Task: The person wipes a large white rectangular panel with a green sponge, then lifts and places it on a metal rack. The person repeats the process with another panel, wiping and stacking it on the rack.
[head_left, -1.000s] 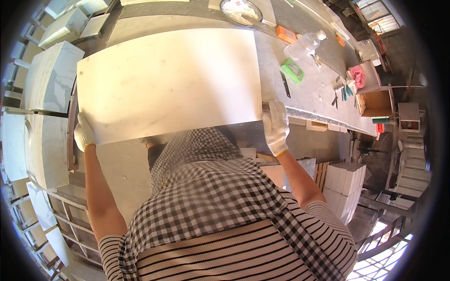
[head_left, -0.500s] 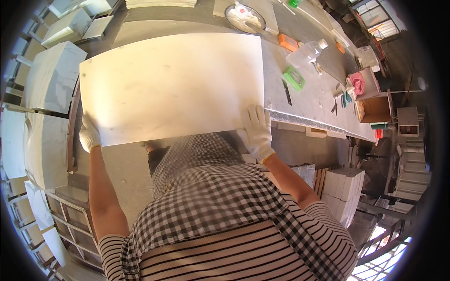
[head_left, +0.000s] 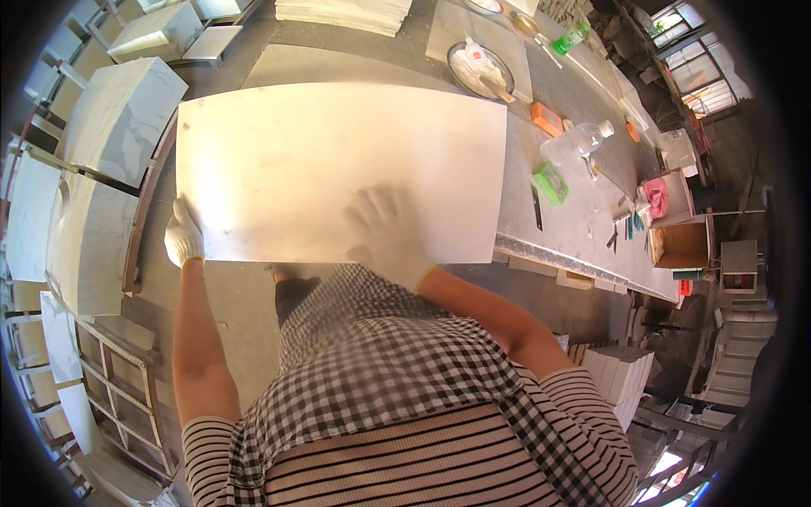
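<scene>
A large, glossy white stone tile point(head_left: 287, 169) with faint grey marks lies in front of me, reaching over the near side of the workbench. My left hand point(head_left: 183, 237), in a white knit glove, grips the tile's left edge close to its near corner, thumb up along the edge. Over the near part of the tile's face is my gloved right hand point(head_left: 390, 237), blurred by motion, fingers spread. Whether its palm touches the surface cannot be made out.
On the grey workbench point(head_left: 591, 232) are a bowl of white paste point(head_left: 477, 72), an orange block point(head_left: 547, 120), a clear bottle point(head_left: 574, 145), a green box point(head_left: 552, 183) and a dark blade point(head_left: 536, 208). Marble-patterned slabs point(head_left: 118, 127) stand at left, beside a metal rack point(head_left: 122, 397).
My right hand has left the tile's right near corner and swept left across its face. My left hand keeps its hold on the left edge. The whole view has shifted slightly.
</scene>
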Demonstrator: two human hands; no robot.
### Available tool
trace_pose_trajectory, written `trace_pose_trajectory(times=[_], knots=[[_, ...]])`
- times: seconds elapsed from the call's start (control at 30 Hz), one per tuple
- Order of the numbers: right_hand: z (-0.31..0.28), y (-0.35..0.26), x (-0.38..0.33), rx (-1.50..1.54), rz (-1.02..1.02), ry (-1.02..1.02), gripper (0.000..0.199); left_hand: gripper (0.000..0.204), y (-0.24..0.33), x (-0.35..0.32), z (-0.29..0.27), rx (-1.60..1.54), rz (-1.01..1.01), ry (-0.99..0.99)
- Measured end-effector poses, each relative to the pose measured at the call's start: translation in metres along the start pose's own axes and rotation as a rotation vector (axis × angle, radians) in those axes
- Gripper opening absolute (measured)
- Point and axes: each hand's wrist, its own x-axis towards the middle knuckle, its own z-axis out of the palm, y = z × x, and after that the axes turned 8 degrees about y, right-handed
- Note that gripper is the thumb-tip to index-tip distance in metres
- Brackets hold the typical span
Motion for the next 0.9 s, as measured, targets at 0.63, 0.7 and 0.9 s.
trace_pose_trajectory(times=[0.63,0.7,0.9], knots=[[-0.04,0.177,0.083,-0.509,0.518,0.335,0.067,0.075,0.006,-0.01,-0.003,-0.021,-0.019,0.052],[-0.042,0.197,0.065,-0.586,0.581,0.419,0.066,0.074,0.006,-0.01,-0.002,-0.077,-0.033,0.027],[0.0,0.284,-0.004,0.107,0.775,0.495,0.06,0.074,-0.001,-0.007,0.007,-0.069,-0.019,0.055]])
